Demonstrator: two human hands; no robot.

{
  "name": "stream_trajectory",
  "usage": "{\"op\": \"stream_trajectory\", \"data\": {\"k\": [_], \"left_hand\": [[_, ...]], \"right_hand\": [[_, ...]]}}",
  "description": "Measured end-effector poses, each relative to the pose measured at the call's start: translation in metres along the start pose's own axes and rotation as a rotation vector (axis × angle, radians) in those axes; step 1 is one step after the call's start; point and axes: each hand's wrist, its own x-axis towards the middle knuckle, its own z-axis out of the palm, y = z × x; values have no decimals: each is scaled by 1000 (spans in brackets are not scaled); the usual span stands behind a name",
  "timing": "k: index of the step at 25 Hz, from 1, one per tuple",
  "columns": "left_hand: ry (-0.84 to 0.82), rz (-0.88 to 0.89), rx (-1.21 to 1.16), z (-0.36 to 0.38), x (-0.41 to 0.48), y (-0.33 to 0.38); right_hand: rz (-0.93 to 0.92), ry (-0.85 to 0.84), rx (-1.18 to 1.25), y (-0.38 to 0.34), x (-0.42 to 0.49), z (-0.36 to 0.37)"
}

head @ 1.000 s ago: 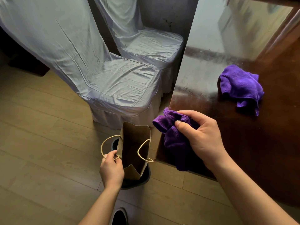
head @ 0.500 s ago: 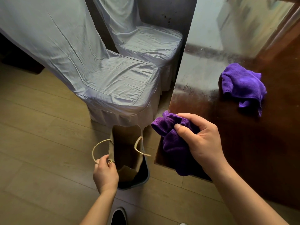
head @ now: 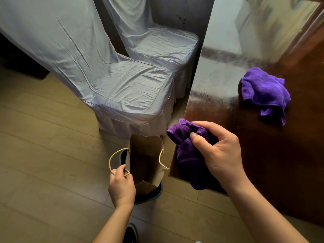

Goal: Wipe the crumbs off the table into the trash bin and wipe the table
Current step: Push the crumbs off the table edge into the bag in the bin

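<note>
My right hand (head: 219,155) grips a bunched purple cloth (head: 185,153) at the near-left corner of the dark glossy table (head: 280,163); the cloth hangs over the table's edge. Just left of that corner stands an open brown paper bag (head: 147,160) with rope handles, set in a dark trash bin (head: 150,193) on the floor. My left hand (head: 121,186) is closed on the bag's left rope handle. A second purple cloth (head: 264,92) lies crumpled on the table farther back. A few small specks show on the table near its left edge (head: 204,95).
Two chairs in pale fabric covers, the nearer (head: 122,92) and the farther (head: 163,44), stand left of the table, close to the bag. Wooden floor (head: 43,155) spreads to the left. My dark shoe (head: 130,234) is under my left arm.
My left hand and the bag have shifted back to the right, closer to the table corner. My right hand keeps its grip on the cloth at the corner.
</note>
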Motion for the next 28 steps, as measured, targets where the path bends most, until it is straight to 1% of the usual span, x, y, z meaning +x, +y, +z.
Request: {"op": "stream_trajectory", "data": {"k": [2,4,8,11,13,14,17,19,21,24,26,28], "left_hand": [[-7,-143,-29,8,3,-5],[-21,-236,-47,16,5,-16],[-113,-310,-101,27,9,-28],[-187,-303,-65,24,9,-24],[-230,-234,-6,17,8,-13],[-252,-160,28,13,7,-6],[-255,154,136,4,8,19],[-223,293,186,-2,7,38],[-208,363,268,-7,8,55],[-246,393,339,-18,8,73],[-239,425,301,-31,8,85],[-221,497,205,-45,3,108]], "right_hand": [[-1,-6,-11,2,0,0],[-15,-29,-10,5,0,-1],[-43,-42,12,6,0,-1],[-39,-31,1,6,-1,0],[-26,-22,-6,5,-2,0],[-17,-16,-8,4,-3,0],[-2,1,-27,2,-2,1],[7,6,-37,0,-2,1],[10,9,-40,0,-2,0],[17,10,-38,-1,-2,0],[10,15,-29,-2,-3,-3],[-4,32,-42,-4,-4,-12]]}}
